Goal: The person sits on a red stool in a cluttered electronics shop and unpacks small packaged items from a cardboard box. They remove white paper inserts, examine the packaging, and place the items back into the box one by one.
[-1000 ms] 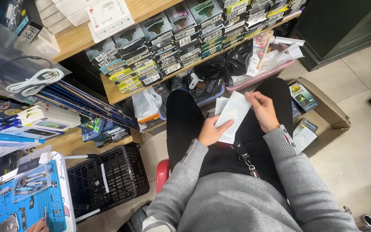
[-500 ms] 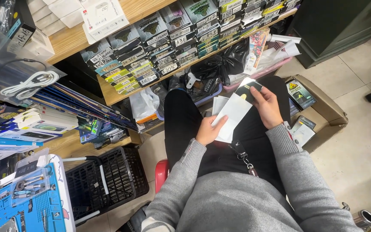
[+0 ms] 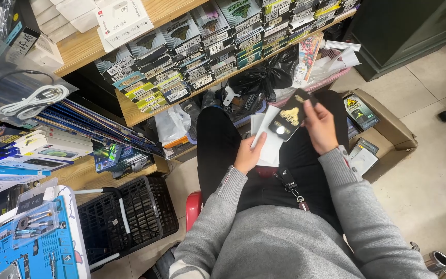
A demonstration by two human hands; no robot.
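I sit on a red stool with my lap below me. My left hand point(image 3: 247, 154) holds a stack of flat white packets point(image 3: 268, 142) by its lower left edge. My right hand point(image 3: 320, 125) grips a flat black packet with gold print point(image 3: 289, 115), tilted and lying over the top of the white stack. Both sleeves are grey knit.
A wooden shelf point(image 3: 130, 111) ahead holds several rows of small labelled boxes point(image 3: 181, 62). A black plastic basket point(image 3: 127, 217) stands at my left. An open cardboard box point(image 3: 388, 134) with packets sits on the tiled floor at my right. A black bag point(image 3: 269, 77) lies under the shelf.
My right hand has drawn a black packet with gold print up onto the white stack; before, only white packets showed. My left hand stays in place.
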